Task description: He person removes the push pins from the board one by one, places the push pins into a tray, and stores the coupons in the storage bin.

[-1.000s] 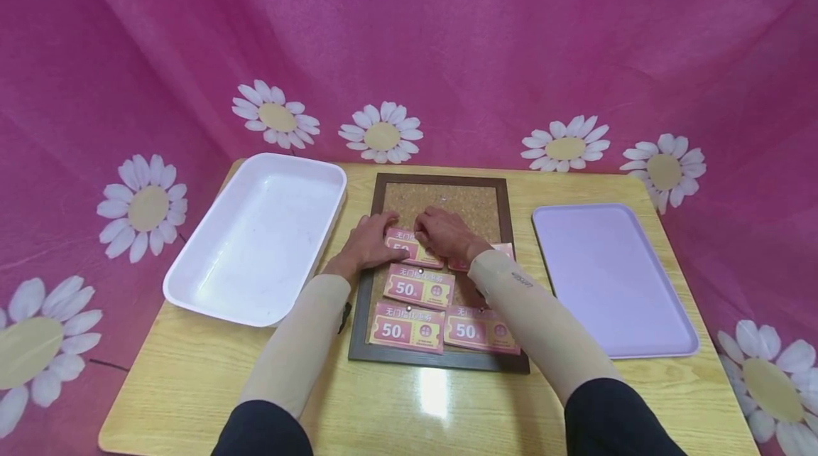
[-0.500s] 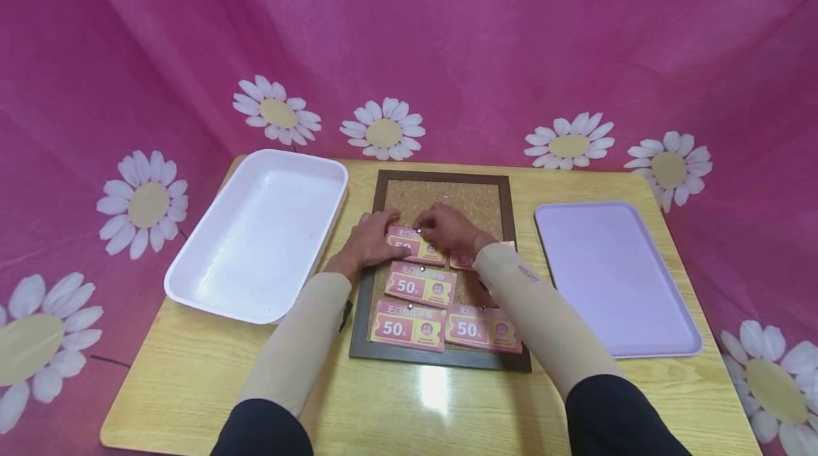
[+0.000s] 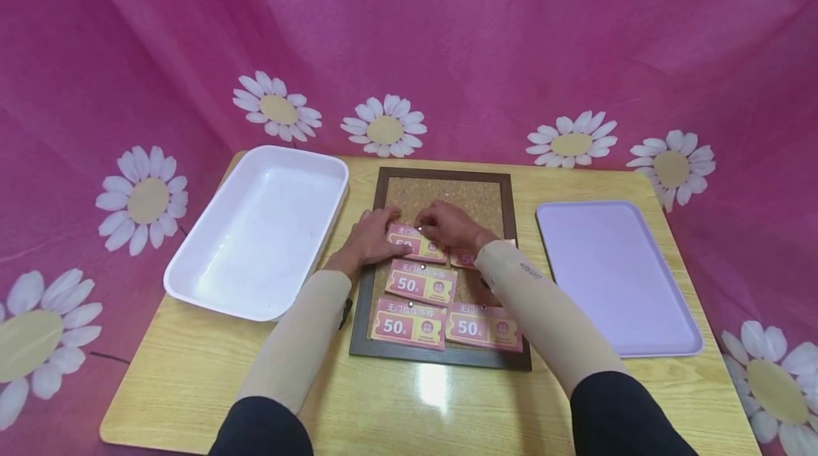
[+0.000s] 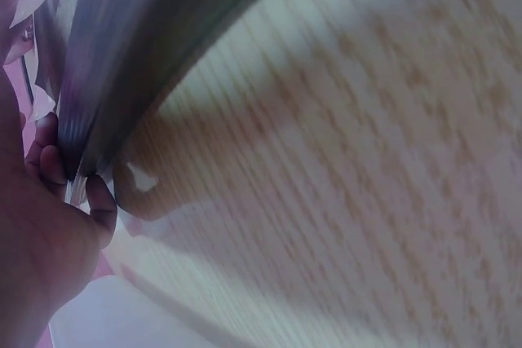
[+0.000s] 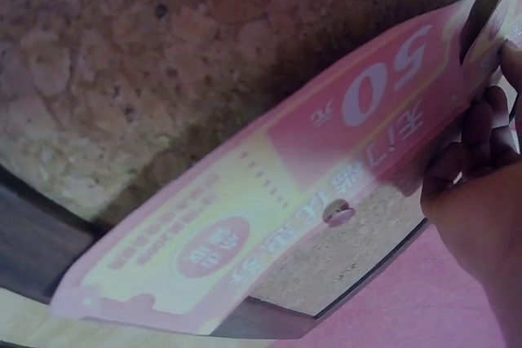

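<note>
On a cork board [image 3: 469, 193] lie several pink and yellow coupons marked 50, fastened with push pins. My left hand [image 3: 369, 237] rests over the board's left frame, thumb and fingers pressing the left end of the upper left coupon [image 3: 429, 248]. In the left wrist view, fingertips [image 4: 102, 205] of this hand sit at the frame edge. My right hand [image 3: 450, 225] pinches a small push pin [image 3: 420, 229] at that coupon's top edge, its fingers curled. The right wrist view shows the upper right coupon [image 5: 359, 103] beneath the hand, with its own push pin [image 5: 338, 213].
A deep white tub [image 3: 262, 229] stands on the wooden table [image 3: 383, 406] to the left of the board. On the right lies a shallow lilac tray [image 3: 616, 278]. Behind the table hangs a pink curtain [image 3: 473, 87] with printed daisies.
The right fingers have shifted slightly up and back, so the push pin at the upper left coupon's top edge now shows. The left hand stays in place.
</note>
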`<control>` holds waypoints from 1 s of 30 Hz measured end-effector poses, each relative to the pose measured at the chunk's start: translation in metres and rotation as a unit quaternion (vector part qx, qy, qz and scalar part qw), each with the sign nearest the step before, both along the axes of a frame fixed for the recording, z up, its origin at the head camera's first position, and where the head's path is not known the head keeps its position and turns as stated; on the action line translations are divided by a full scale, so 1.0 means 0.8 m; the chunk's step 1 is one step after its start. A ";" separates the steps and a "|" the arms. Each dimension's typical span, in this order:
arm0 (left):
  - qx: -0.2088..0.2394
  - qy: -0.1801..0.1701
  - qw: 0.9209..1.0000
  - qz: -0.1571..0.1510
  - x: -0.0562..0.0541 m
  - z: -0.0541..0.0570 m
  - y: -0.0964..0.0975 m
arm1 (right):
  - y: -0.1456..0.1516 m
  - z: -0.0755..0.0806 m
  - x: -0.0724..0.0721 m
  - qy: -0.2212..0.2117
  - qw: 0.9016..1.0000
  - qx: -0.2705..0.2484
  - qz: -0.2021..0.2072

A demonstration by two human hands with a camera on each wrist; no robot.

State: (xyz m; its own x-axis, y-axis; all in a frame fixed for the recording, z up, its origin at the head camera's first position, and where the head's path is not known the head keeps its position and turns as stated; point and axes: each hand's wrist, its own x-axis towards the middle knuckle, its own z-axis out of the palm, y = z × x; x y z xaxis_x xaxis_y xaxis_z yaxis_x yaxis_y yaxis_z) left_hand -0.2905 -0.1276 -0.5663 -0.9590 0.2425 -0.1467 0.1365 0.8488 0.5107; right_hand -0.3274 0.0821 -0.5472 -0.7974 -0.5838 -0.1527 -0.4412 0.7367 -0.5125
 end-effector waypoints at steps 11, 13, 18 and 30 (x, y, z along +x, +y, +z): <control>-0.002 0.002 1.000 0.001 0.002 -0.001 -0.002 | -0.003 0.003 0.003 0.026 0.999 0.044 0.008; -0.003 0.001 1.000 0.001 0.002 -0.001 -0.002 | -0.004 0.004 0.004 0.027 0.998 0.047 0.010; 0.001 0.004 1.000 0.000 0.002 -0.001 -0.001 | -0.004 0.005 0.005 0.027 0.998 0.053 0.006; 0.008 -0.001 1.000 0.003 0.001 0.000 0.000 | -0.004 0.006 0.005 0.051 0.997 0.055 0.017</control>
